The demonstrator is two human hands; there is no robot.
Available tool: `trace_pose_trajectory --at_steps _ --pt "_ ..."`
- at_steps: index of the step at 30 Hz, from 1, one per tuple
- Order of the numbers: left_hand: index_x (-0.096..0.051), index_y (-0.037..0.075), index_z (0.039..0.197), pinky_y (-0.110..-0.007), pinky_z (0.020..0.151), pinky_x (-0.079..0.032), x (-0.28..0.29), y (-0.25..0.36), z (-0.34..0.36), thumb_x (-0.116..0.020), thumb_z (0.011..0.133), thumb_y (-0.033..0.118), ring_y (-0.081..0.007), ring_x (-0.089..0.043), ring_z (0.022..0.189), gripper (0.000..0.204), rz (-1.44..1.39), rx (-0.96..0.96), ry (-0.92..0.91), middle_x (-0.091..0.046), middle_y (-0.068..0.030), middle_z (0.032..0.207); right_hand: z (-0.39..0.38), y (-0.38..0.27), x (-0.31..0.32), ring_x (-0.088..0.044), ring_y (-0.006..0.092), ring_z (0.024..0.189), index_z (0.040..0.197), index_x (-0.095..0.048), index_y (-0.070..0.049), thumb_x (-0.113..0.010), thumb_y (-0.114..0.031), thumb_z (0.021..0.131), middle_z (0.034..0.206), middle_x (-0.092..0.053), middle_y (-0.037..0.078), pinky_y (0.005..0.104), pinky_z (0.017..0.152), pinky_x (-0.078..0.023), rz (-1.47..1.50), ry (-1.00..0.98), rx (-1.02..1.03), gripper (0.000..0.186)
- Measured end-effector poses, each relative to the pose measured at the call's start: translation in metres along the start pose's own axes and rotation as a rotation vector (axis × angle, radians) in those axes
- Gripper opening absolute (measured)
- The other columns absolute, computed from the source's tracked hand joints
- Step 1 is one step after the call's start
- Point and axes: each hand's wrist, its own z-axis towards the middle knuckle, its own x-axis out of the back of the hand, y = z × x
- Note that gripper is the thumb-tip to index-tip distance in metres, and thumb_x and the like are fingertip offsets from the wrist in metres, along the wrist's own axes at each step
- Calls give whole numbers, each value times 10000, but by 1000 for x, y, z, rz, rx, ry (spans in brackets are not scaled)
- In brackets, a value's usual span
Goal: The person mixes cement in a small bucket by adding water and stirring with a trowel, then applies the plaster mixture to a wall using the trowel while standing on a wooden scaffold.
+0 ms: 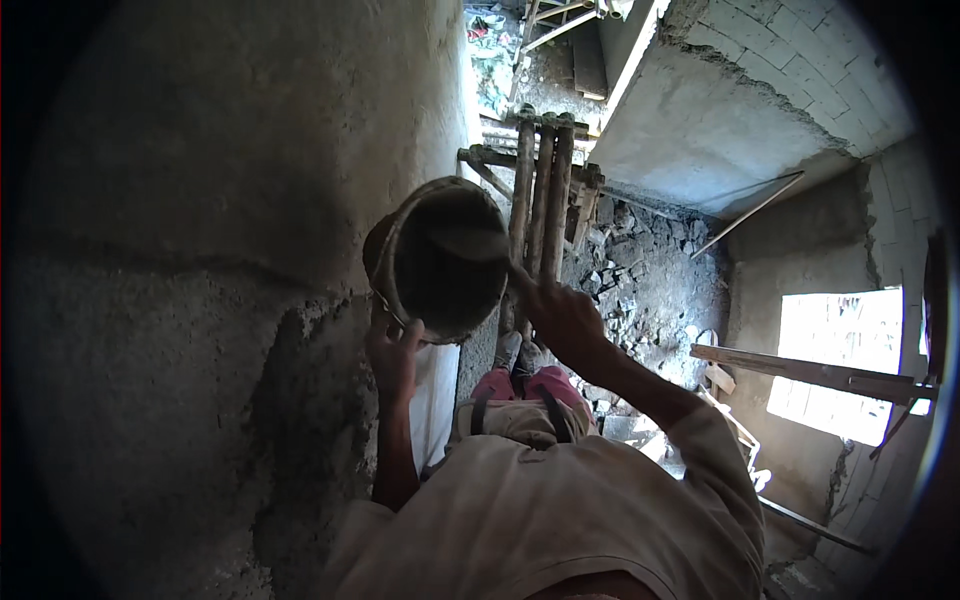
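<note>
Tilted toward me, a dark mortar bucket is held up beside the plastered wall. My left hand is closed on its lower rim, thumb over the edge. A trowel has its blade inside the bucket mouth, above the dark contents. Its handle end is in my right hand, whose fingers are wrapped round it at the bucket's right side. The bucket's inside is in shadow, so how full it is cannot be made out.
Below me run several round scaffold poles, with my feet at their near end. Rubble covers the ground to the right. A slanting pole leans on the far wall, and a wooden beam crosses before a bright window opening.
</note>
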Motion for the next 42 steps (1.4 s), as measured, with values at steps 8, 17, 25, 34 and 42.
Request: trace_pose_trajectory --at_steps 8,17,25,34,42 --pt "-567 12 933 -323 841 -442 14 -19 -22 -678 855 97 -134 -537 896 160 316 -328 14 -586 -42 946 43 -26 -35 -693 319 726 1272 -460 55 -539 -154 906 836 -671 160 420 590 -556 114 -423 172 429" --pt "-541 48 894 -270 781 -436 71 -40 -83 -640 867 35 -76 -492 821 104 122 -10 23 -526 22 803 -21 -67 -41 -696 320 783 1129 -515 29 -576 -147 863 827 -660 164 482 572 -542 11 -257 312 325" --pt "-525 70 841 -259 674 -422 175 -69 -185 -667 875 78 -63 -455 720 146 30 96 120 -473 42 766 -113 -145 -33 -671 332 607 1156 -487 -52 -533 -227 945 697 -633 146 442 486 -523 204 -465 379 278" --pt "-550 79 868 -269 745 -429 262 -95 -292 -680 873 77 -49 -465 782 130 -79 17 184 -503 46 804 -190 -228 -39 -659 288 544 1260 -514 -89 -573 -285 931 681 -628 136 426 428 -508 154 -525 634 387" --pt "-543 76 874 -271 749 -432 275 -92 -360 -675 874 79 -59 -474 795 132 -9 -7 357 -512 38 827 -192 -273 -52 -664 322 571 1277 -494 -92 -537 -308 958 818 -643 167 433 437 -509 78 -357 754 388"
